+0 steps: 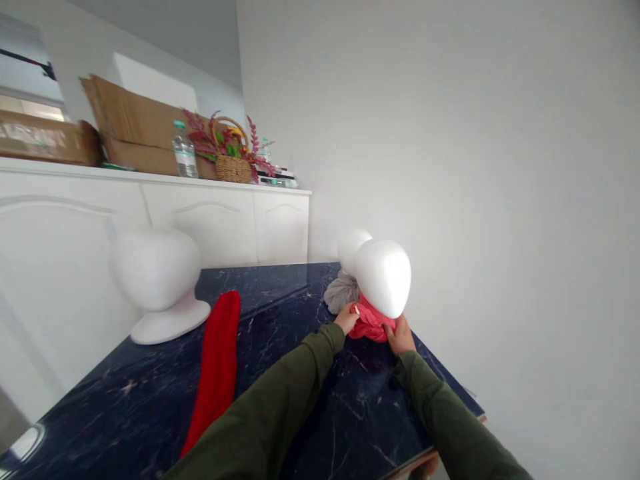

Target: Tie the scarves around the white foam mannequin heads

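Note:
A white mannequin head (384, 277) stands near the right edge of the dark marbled table, with a coral-red scarf (369, 325) gathered round its neck. My left hand (346, 319) grips the scarf's left side, fingers closed on the cloth. On the right side of the neck, my right hand (401, 337) pinches the same scarf between thumb and fingers. Just behind is a second white mannequin head (351, 248), partly hidden, with a grey scarf (341, 293) bunched around its base.
A third white mannequin head (156, 270) stands at the table's left. Beside it a long red cloth (218, 360) lies across the table (280, 320). On the white cabinet (215, 223) behind are cardboard boxes (140, 127), a water bottle (185, 152) and a flower basket (233, 169). A wall borders the right.

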The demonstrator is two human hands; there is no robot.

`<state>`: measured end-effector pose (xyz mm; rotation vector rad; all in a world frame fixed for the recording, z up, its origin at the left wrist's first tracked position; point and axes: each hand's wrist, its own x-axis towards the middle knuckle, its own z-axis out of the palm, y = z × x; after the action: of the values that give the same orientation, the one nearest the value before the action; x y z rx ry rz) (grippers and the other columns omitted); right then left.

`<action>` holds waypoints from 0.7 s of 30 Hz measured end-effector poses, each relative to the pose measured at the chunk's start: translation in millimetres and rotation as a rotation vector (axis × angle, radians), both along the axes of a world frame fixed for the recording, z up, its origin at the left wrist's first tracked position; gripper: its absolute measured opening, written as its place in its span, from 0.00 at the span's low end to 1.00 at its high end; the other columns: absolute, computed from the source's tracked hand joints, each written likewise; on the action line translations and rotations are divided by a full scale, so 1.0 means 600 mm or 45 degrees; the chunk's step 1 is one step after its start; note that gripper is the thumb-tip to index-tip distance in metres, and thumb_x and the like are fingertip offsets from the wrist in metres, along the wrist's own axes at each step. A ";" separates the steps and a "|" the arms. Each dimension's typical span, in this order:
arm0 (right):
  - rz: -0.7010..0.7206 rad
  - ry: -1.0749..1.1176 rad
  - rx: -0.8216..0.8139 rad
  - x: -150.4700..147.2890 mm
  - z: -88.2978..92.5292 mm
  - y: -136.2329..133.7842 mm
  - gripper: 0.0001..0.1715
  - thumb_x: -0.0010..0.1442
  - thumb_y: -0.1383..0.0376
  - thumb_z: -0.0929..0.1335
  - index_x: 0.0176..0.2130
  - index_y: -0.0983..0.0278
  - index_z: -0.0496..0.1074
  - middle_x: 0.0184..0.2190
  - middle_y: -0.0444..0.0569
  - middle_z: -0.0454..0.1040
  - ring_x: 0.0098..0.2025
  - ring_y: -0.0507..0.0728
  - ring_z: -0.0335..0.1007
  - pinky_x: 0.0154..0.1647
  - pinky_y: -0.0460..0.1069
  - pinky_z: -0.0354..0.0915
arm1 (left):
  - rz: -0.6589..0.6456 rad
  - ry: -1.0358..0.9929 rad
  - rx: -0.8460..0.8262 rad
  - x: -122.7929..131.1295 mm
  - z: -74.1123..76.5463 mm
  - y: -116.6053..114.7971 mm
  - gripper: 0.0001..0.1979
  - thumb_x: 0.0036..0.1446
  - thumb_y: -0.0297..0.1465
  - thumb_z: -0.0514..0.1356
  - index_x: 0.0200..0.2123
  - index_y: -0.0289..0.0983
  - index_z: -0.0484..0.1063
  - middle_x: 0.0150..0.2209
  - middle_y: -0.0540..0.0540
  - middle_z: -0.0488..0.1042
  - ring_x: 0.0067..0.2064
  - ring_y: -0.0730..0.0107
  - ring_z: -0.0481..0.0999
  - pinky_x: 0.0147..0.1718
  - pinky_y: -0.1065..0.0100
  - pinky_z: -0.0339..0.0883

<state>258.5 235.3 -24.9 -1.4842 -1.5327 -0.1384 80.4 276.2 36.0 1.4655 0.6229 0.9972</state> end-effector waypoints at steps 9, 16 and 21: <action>-0.005 0.019 -0.259 0.014 -0.011 0.007 0.32 0.52 0.58 0.62 0.54 0.69 0.54 0.45 0.58 0.67 0.47 0.62 0.64 0.46 0.56 0.60 | 0.215 0.520 0.059 -0.139 -0.032 -0.061 0.31 0.38 0.22 0.59 0.50 0.30 0.60 0.49 0.36 0.67 0.49 0.58 0.68 0.49 0.60 0.59; -0.063 0.154 -0.297 0.007 -0.013 -0.018 0.49 0.43 0.47 0.66 0.56 0.71 0.51 0.49 0.62 0.63 0.51 0.66 0.60 0.49 0.58 0.57 | 0.950 1.667 0.422 -0.406 -0.015 -0.156 0.36 0.46 0.45 0.55 0.54 0.28 0.57 0.53 0.29 0.60 0.55 0.46 0.60 0.52 0.53 0.52; -0.156 0.245 -0.081 -0.076 0.002 -0.087 0.36 0.44 0.48 0.66 0.44 0.70 0.63 0.40 0.60 0.66 0.48 0.67 0.59 0.48 0.60 0.55 | 0.993 1.873 0.333 -0.473 -0.054 -0.189 0.25 0.52 0.37 0.52 0.50 0.27 0.63 0.48 0.31 0.67 0.50 0.52 0.67 0.50 0.56 0.56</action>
<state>212.8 183.1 -23.4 -1.5938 -1.3037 -0.0175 -203.5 162.8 3.9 2.1205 2.2985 0.3459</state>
